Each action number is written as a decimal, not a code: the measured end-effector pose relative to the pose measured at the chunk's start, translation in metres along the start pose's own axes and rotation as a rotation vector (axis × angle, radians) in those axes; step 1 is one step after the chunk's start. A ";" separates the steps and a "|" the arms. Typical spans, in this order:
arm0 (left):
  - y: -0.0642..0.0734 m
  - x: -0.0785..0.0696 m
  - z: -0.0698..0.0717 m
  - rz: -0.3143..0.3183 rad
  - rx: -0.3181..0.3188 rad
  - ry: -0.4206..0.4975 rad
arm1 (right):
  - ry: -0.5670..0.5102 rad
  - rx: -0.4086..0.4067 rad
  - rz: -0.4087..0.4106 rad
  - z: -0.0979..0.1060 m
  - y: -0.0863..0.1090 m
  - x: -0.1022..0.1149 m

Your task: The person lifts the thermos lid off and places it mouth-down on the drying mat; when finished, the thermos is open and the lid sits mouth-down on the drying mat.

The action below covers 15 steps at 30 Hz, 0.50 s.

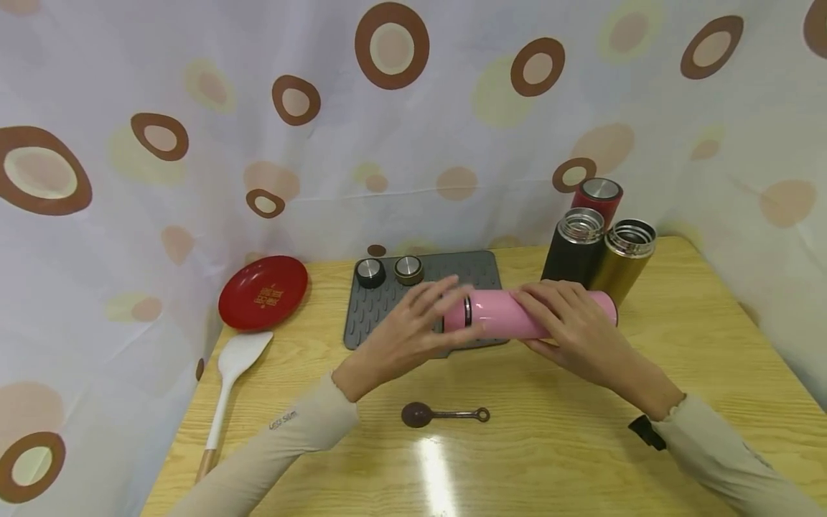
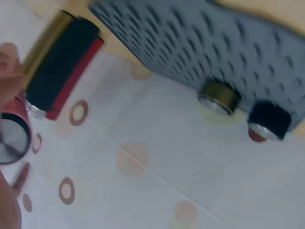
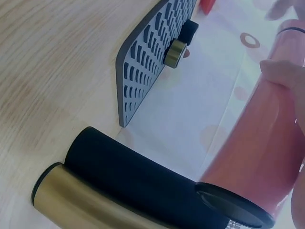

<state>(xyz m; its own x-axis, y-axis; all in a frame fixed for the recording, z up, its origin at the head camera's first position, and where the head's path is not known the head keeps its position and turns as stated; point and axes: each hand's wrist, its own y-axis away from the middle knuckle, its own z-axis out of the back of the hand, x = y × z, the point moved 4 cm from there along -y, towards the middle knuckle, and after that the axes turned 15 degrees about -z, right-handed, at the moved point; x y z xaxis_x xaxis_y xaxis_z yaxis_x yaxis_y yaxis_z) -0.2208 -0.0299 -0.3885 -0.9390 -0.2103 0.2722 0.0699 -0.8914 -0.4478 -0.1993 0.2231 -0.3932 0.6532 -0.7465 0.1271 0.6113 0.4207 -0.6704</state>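
A pink thermos (image 1: pixel 497 316) lies sideways in the air above the table, with its lid on and pointing left. My right hand (image 1: pixel 578 330) grips its body; the right wrist view shows the thumb along the pink side and the dark base (image 3: pixel 233 205) toward the camera. Around the lid end, my left hand (image 1: pixel 403 334) hovers with fingers spread and straight. Whether it touches the lid is unclear. In the left wrist view the lid's steel top (image 2: pixel 12 140) shows at the left edge.
Uncapped black (image 1: pixel 568 251) and gold thermoses (image 1: pixel 620 266) stand at right, a capped red one (image 1: pixel 601 201) behind. A grey mat (image 1: pixel 474 269) bears a black lid (image 1: pixel 370 271) and a gold-rimmed lid (image 1: pixel 409 269). Left are a red plate (image 1: pixel 252 291) and white turner (image 1: pixel 232 359); a brown spoon (image 1: pixel 416 414) lies in front.
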 end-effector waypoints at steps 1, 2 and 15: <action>0.002 0.001 0.002 -0.097 -0.009 -0.126 | -0.002 -0.003 0.001 0.001 -0.001 0.000; 0.004 0.001 0.004 -0.170 -0.013 -0.211 | -0.002 -0.010 0.004 0.001 -0.002 0.001; 0.006 0.005 0.005 -0.001 -0.137 0.182 | 0.001 0.020 -0.022 0.002 -0.001 0.001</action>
<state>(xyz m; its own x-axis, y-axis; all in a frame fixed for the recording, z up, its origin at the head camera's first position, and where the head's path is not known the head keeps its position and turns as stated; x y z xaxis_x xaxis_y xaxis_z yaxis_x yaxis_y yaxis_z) -0.2229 -0.0384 -0.3858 -0.9852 -0.1222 0.1206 0.0336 -0.8261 -0.5626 -0.1980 0.2228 -0.3911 0.6394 -0.7559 0.1408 0.6339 0.4146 -0.6529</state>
